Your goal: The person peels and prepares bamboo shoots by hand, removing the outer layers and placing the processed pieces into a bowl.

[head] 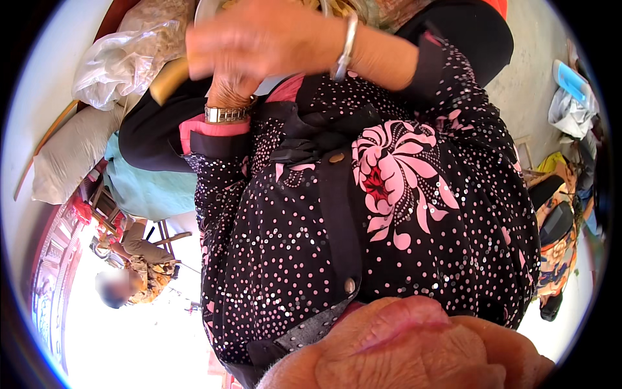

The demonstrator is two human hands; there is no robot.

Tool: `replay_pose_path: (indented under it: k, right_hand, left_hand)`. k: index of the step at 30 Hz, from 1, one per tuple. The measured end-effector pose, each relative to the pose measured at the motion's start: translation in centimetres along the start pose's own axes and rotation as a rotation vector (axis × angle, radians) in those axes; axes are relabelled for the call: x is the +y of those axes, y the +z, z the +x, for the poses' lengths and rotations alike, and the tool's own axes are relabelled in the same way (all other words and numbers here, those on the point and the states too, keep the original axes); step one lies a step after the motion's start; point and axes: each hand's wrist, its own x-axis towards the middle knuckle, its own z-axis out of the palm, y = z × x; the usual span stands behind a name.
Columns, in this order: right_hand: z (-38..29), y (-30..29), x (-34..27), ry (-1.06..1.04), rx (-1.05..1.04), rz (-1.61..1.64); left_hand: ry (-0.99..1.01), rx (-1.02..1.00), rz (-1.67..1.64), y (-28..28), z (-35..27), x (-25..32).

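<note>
My right hand [272,44], with a silver bangle on its wrist, is blurred and crosses over my left hand at the top of the view. A tan, wooden-looking piece [168,81] sticks out past its fingers and is blurred like the hand, which appears closed on it. Of my left hand [233,88], only the part near the metal watch band [227,114] shows; its fingers are hidden behind my right hand. Just beyond the hands are pale yellow-brown strips [357,8], partly cut off by the frame, and a white rim [200,10].
A clear plastic bag [141,53] with brownish contents lies at the upper left, above a pale stuffed sack [73,150]. Light-blue cloth [146,180] spreads beside my knee. Another person [146,272] sits at the lower left. Bags [573,114] and patterned fabric [556,253] are at the right.
</note>
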Motion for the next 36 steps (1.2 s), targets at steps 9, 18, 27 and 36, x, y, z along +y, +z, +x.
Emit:
replay_pose_path:
  k: [9, 18, 27, 36]
  right_hand:
    - [-2.8, 2.0, -3.8, 0.121, -0.102, 0.383]
    - [0.9, 0.3, -1.1, 0.115, 0.651, 0.250]
    - [0.9, 0.5, 2.1, 0.322, 0.415, 0.102]
    - [2.7, -10.5, 4.1, 0.340, -0.470, 0.422]
  left_hand:
    - [-0.040, 0.116, -0.425, 4.3, -2.3, 4.3]
    - [0.370, 0.055, 0.125, 7.5, -7.0, 7.5]
    - [0.598, 0.457, 1.050, 10.5, -6.5, 6.6]
    - [1.213, 0.538, 1.717, 9.1, -3.2, 6.9]
